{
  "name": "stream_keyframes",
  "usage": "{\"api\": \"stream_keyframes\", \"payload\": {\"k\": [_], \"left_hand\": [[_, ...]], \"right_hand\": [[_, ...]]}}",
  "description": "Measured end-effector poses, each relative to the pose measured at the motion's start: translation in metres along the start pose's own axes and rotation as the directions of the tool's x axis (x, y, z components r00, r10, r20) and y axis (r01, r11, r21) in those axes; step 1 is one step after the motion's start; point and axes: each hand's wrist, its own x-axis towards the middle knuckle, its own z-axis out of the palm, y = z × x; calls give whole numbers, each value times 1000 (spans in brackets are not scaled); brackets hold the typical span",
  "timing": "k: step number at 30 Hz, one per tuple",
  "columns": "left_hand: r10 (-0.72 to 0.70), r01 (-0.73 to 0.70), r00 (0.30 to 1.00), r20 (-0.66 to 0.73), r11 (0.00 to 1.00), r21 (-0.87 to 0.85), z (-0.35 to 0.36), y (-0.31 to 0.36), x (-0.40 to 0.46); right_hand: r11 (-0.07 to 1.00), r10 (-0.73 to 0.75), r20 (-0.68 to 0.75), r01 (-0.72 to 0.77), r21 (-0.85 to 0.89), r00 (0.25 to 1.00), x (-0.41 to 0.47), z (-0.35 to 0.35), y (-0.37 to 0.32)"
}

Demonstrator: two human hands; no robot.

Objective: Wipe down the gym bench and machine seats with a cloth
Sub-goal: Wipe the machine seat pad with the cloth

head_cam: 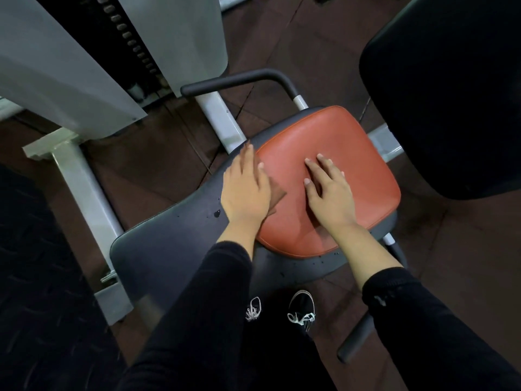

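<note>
I see both arms reaching forward and down in black sleeves pushed back from the wrists. My left hand (pixel 244 187) lies palm down, fingers straight and close together, thumb out to the right, pressing flat. My right hand (pixel 328 190) also lies palm down just beside it, fingers straight and slightly spread, pointing up and to the left, holding nothing.

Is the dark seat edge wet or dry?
Wet: droplets sit on the dark seat edge beside the left hand pressing the cloth.
</note>
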Motion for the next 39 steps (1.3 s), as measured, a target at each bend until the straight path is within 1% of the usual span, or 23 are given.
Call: {"api": "stream_keyframes", "payload": {"k": [2, 3, 6, 7, 10, 13, 15, 19, 21, 22, 23, 25, 26, 27, 29, 31, 32, 35, 37, 39], "left_hand": [[-50, 50, 998, -26, 998, 24, 0, -7, -26], [-39, 40, 999, -28, 997, 68, 2, -9, -41], [115, -115, 993, 14, 963, 243, 17, -8, -79], [150, -152, 988, 29, 950, 273, 21, -6, -86], [226, -230, 973, 49, 928, 292, 25, 5, -80], [358, -383, 924, 135, 875, 296, 23, 16, -48], [371, -401, 916, 153, 871, 284, 22, 21, -25], [338, -359, 933, 124, 893, 269, 19, 17, -3], [287, -296, 955, 75, 920, 256, 15, 10, 1], [228, -230, 973, 34, 950, 213, 12, 7, 1], [143, -142, 990, 7, 981, 135, 8, 5, -2], [-60, 60, 998, 2, 998, -1, 2, 2, -15], [-110, 110, 994, 2, 994, -15, 2, 1, -26], [-100, 100, 995, -4, 995, 21, 2, -1, -37], [43, -42, 999, -3, 984, 174, 6, -3, -58], [185, -197, 980, 68, 929, 314, 15, -1, -72], [227, -251, 968, 109, 903, 348, 18, 2, -75], [261, -312, 948, 183, 881, 355, 22, 26, -69], [291, -363, 925, 245, 868, 338, 27, 42, -55], [326, -419, 886, 331, 868, 267, 29, 57, -40]], "right_hand": [[1000, 12, 11, -12, 4, 1000, 1, -1, -1], [1000, 18, 19, -18, 11, 1000, 1, -2, -1], [999, 18, 36, -19, 30, 999, 3, -2, 0], [999, 14, 34, -15, 36, 999, 3, -2, 0], [999, 15, 17, -15, 49, 1000, 5, -3, 2], [998, 13, 6, -13, 61, 1000, 7, -3, 2], [998, 12, 8, -13, 63, 1000, 7, -2, 2], [997, 11, 24, -13, 76, 1000, 7, -4, 3], [998, 1, 33, -3, 66, 999, 6, -5, 3], [999, -6, 36, 4, 54, 999, 5, -5, 3], [999, -13, 37, 11, 41, 999, 5, -6, 4], [1000, -25, 33, 24, 19, 999, 4, -6, 4], [1000, -27, 33, 27, 11, 999, 3, -6, 5], [1000, -28, 37, 28, 4, 999, 2, -6, 5], [1000, -26, 60, 26, -3, 998, -1, -5, 3], [999, -34, 85, 35, -2, 996, -3, -5, 3], [999, -37, 93, 37, 8, 995, -4, -5, 3], [995, -15, 58, 9, 103, 998, -6, -9, 3], [980, 28, -19, -24, 195, 999, -10, -11, 2], [955, 63, -95, -32, 295, 993, -16, -12, -3]]}}
